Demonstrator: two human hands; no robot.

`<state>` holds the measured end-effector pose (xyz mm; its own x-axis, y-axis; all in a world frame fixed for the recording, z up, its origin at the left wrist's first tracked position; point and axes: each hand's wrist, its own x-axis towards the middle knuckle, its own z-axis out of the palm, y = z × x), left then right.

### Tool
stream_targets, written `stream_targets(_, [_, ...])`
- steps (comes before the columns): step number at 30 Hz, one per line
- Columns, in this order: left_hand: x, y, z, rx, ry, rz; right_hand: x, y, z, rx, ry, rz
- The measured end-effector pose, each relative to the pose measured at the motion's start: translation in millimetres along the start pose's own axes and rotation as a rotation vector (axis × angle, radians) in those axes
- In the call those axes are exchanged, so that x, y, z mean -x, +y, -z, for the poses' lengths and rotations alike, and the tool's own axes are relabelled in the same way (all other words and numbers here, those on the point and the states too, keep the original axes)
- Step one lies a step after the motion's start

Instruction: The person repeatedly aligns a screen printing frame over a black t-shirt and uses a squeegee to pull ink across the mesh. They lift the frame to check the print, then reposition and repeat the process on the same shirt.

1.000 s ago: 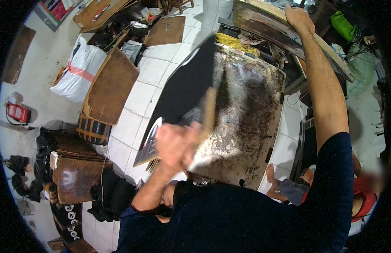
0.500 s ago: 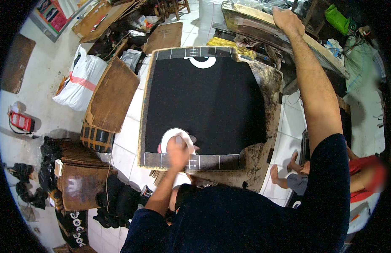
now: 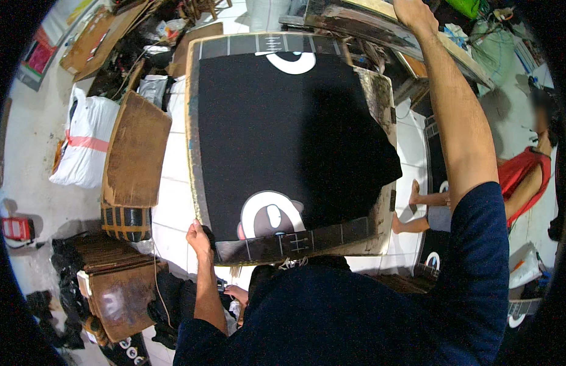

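black fabric panel (image 3: 277,134) with a white rounded print is now spread flat over the stained tabletop (image 3: 380,97), covering it from the far edge to the near edge, where a second ago it was seen lifted and bunched above the bare, blotched surface; half a second ago it had been laid down with the left hand pressed on the near print. from this it is judged that the laying-out is largely done and that only squaring at the edges remains. the left hand (image 3: 197,235) is closed around the near left corner, where the panel's corner and a gridded strip (image 3: 295,244) along the near edge meet; whether cloth or the board edge is pinched cannot be told. the right hand (image 3: 414,12) is raised to a wooden frame (image 3: 454,49) beyond the far right corner, and its fingers are cut off by the picture's rim, so its grip cannot be told. the right side of the panel hangs past the tabletop's right edge in a dark fold. a seated person's legs (image 3: 417,207) show beside that edge, partly hidden by the forearm. brown boards (image 3: 136,155) and a white sack (image 3: 81,143) lie on the floor to the left.
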<state>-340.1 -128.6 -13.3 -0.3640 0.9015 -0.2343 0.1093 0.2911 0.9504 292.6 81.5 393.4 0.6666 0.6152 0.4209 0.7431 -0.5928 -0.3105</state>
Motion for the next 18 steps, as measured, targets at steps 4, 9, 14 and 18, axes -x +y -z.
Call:
stream_targets(4, [4.0, -1.4, -53.9, -0.022, -0.066, -0.004, 4.6, -3.2, 0.6, -0.018, 0.011, -0.017])
stream_targets(9, [12.0, -16.5, -87.6, -0.188, -0.181, 0.061, 3.2, -2.4, -5.2, -0.010, 0.023, 0.006])
stream_targets(14, [19.6, -12.7, -53.8, -0.151, -0.371, 0.083, -2.4, 0.4, -4.2, 0.004, 0.005, -0.001])
stream_targets(18, [20.5, 14.0, -29.8, -0.815, -0.399, -0.241, -10.0, 2.4, -2.8, 0.004, -0.016, -0.008])
